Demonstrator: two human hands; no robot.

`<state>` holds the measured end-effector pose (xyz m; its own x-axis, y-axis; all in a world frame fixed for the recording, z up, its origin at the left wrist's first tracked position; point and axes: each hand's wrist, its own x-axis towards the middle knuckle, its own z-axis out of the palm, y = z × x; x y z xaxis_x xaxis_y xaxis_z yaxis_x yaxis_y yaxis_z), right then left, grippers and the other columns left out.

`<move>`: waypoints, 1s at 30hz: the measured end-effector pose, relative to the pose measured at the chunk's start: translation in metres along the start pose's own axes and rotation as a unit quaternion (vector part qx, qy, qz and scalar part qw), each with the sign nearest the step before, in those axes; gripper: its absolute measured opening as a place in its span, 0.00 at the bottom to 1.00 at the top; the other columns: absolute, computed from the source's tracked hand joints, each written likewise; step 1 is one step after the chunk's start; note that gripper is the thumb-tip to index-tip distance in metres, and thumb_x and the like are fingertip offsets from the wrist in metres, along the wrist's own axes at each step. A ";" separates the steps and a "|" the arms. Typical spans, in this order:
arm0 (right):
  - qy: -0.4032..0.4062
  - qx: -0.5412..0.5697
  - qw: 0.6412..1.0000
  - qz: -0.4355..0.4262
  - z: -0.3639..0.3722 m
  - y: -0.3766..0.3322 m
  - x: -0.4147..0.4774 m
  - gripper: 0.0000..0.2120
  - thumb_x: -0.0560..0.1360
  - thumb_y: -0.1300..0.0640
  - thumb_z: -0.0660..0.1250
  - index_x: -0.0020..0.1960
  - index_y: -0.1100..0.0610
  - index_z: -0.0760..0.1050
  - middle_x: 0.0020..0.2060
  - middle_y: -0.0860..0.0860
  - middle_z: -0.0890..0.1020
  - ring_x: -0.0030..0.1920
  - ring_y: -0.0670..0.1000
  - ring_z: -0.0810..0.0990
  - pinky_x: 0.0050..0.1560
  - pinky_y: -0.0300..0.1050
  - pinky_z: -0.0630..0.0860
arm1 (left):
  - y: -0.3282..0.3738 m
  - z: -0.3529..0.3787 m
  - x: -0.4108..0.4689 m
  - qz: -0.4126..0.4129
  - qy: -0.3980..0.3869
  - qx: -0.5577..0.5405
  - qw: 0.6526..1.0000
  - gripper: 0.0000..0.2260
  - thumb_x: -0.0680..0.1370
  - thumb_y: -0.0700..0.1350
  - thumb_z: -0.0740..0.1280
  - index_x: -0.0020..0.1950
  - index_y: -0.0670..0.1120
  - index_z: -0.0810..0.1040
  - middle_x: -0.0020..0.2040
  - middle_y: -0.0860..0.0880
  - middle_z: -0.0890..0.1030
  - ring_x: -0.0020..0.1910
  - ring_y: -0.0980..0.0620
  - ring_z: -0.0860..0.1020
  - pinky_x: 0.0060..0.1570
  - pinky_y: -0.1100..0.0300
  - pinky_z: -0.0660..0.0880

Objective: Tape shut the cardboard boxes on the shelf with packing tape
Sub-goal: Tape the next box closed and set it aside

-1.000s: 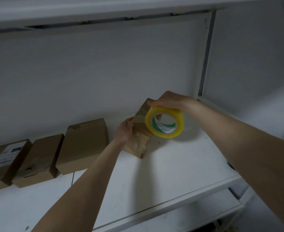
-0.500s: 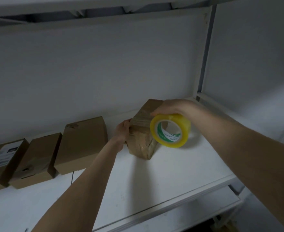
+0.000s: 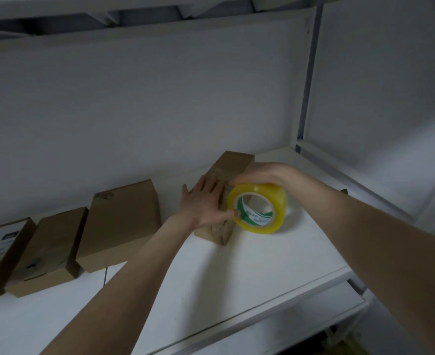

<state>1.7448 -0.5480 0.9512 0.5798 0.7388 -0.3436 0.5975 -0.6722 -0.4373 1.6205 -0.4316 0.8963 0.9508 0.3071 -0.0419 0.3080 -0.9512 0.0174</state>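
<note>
A small brown cardboard box point(image 3: 234, 161) lies on the white shelf point(image 3: 262, 265), with clear tape wrinkled over its near end. My left hand point(image 3: 204, 203) presses flat on top of this box, fingers spread, thumb touching the tape roll. My right hand point(image 3: 265, 174) grips a yellow-tinted roll of packing tape point(image 3: 257, 208) from above, held against the box's right side just over the shelf. The box's middle is hidden under my hands.
Three more brown boxes line the back left: a large one point(image 3: 120, 224), a middle one point(image 3: 49, 247), and one with a white label point(image 3: 1, 249). A white upright post point(image 3: 307, 80) stands at the right. A lower shelf point(image 3: 288, 326) shows beneath.
The tilted box has been laid flat on the shelf. My left hand moved from its left side onto its top. The tape roll came down with my right hand to the box's right side.
</note>
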 end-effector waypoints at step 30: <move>0.062 0.132 0.989 0.034 0.035 0.074 -0.021 0.30 0.70 0.29 0.65 0.52 0.56 0.79 0.48 0.53 0.81 0.46 0.53 0.80 0.48 0.45 0.76 | -0.002 -0.006 0.011 -0.118 0.060 -0.282 0.950 0.40 0.66 0.51 0.73 0.75 0.51 0.63 0.72 0.50 0.67 0.70 0.47 0.67 0.66 0.47 0.70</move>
<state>1.7576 -0.6111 0.8974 0.6864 0.6704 -0.2819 0.3989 -0.6712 -0.6248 1.6308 -0.4260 0.9018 0.8395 0.5434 0.0016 0.4513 -0.6988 0.5550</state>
